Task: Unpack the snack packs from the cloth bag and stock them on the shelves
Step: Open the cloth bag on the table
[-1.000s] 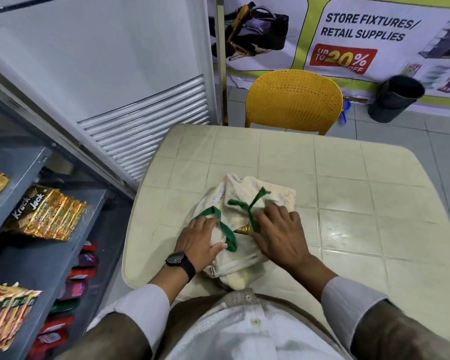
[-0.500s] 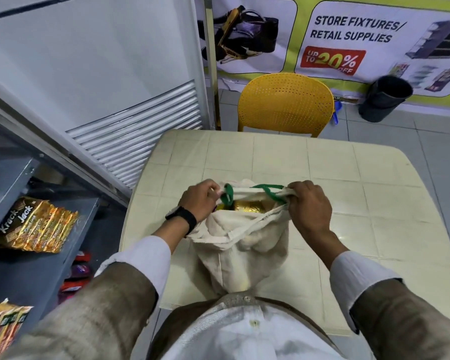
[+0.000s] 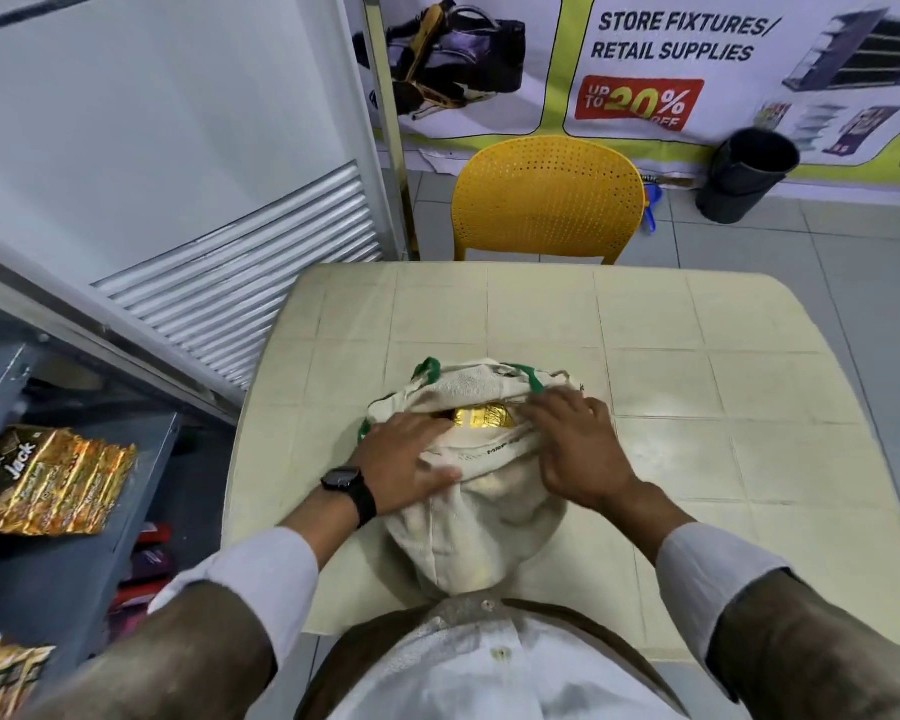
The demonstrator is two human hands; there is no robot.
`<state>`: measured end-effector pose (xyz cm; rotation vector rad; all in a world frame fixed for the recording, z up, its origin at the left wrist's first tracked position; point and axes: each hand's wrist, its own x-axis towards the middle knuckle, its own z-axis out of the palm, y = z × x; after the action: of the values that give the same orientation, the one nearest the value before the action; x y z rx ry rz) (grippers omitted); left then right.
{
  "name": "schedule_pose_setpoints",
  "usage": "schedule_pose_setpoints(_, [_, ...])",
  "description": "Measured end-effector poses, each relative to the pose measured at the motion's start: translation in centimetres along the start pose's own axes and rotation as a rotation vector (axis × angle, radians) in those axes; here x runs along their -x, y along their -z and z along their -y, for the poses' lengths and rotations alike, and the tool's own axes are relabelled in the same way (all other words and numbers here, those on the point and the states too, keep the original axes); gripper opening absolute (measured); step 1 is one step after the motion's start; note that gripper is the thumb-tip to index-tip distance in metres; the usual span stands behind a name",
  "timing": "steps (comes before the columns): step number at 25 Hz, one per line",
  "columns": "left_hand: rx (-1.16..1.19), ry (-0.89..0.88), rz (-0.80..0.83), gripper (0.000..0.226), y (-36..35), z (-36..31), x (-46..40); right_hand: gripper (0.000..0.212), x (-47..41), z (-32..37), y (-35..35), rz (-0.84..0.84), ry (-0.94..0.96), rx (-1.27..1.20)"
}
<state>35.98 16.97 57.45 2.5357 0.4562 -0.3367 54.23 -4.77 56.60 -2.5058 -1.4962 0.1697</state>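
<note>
Shelf (image 3: 100, 553) with gold packs at left. On the table (image 3: 749, 381), my left hand (image 3: 404, 454) and right hand (image 3: 575, 449) lie flat-fingered on the bag (image 3: 468, 527); loose cloth may snag the pack (image 3: 484, 415) inside.

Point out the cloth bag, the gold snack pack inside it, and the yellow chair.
cloth bag (image 3: 468, 532), head view, lower cloth body.
gold snack pack (image 3: 484, 415), head view, foil face.
yellow chair (image 3: 546, 200), head view, perforated backrest.

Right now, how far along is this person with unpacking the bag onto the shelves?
Some gold snack packs already lie on the grey shelf. In hand: the left hand and right hand spread the cloth bag open on the table. Left: the gold pack visible inside is not yet out.
</note>
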Motion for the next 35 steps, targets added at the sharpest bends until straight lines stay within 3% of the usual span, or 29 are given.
schedule_pose_setpoints(2, [-0.206, -0.018, 0.117, 0.078, -1.1, 0.0, 1.9, 0.054, 1.9, 0.7, -0.7, 0.126, 0.097, 0.081])
schedule_pose_setpoints(6, [-0.306, -0.11, 0.141, 0.045, -3.2, 0.9, 5.8, 0.024, 6.9, 0.6, -2.0, 0.085, 0.189, 0.102])
schedule_pose_setpoints(9, [-0.327, -0.127, 0.151, 0.045, -6.6, 2.1, 9.0, 0.022, 10.6, 0.5, -3.9, 0.244, 0.161, 0.139])
schedule_pose_setpoints(12, [-0.269, -0.049, 0.207, 0.058, -7.4, 2.0, 9.5, 0.036, 10.9, 0.8, -4.6, 0.498, 0.072, 0.166])
schedule_pose_setpoints(14, [-0.258, -0.043, 0.098, 0.06, -6.6, 1.5, 8.8, 0.034, 10.0, 1.6, -3.9, 0.451, -0.016, 0.12])
schedule_pose_setpoints(17, [-0.238, -0.024, -0.169, 0.046, -4.9, 1.0, 6.8, 0.023, 8.9, 2.2, -2.9, 0.12, -0.369, -0.069])
schedule_pose_setpoints(19, [-0.206, 0.022, -0.25, 0.039, -4.4, 0.6, 5.1, 0.031, 8.6, 1.7, -2.8, 0.003, -0.63, -0.205])
schedule_pose_setpoints(21, [-0.204, 0.084, -0.186, 0.05, -4.5, -0.2, 3.3, 0.045, 7.8, 0.5, -3.2, 0.068, -0.904, -0.597])
schedule_pose_setpoints(24, [-0.164, 0.191, -0.036, 0.064, -5.0, -1.2, 1.7, 0.037, 7.0, -1.0, -3.3, 0.159, -1.36, -1.297])
schedule_pose_setpoints(26, [-0.132, 0.224, -0.016, 0.061, -4.7, -1.2, 1.1, 0.042, 7.4, -1.6, -3.7, 0.059, -1.502, -1.231])
schedule_pose_setpoints(28, [-0.059, 0.236, -0.021, 0.051, -3.8, -0.8, 0.8, 0.049, 7.7, -1.7, -3.7, -0.186, -1.42, -0.868])
schedule_pose_setpoints(30, [-0.035, 0.203, -0.047, 0.037, -2.7, -0.2, 0.5, 0.055, 7.3, -1.3, -3.3, -0.281, -0.987, -0.646])
schedule_pose_setpoints(32, [-0.047, 0.152, -0.124, 0.03, -1.8, 0.1, -0.1, 0.061, 5.9, -0.9, -3.0, -0.043, -0.636, -0.544])
schedule_pose_setpoints(34, [-0.01, 0.123, -0.205, 0.027, -1.0, 0.0, -1.0, 0.053, 4.6, -1.3, -3.1, 0.185, -0.579, -0.501])
schedule_pose_setpoints(35, [0.051, 0.114, -0.241, 0.027, -0.6, -0.2, -1.3, 0.042, 4.2, -1.6, -3.0, 0.219, -0.596, -0.478])
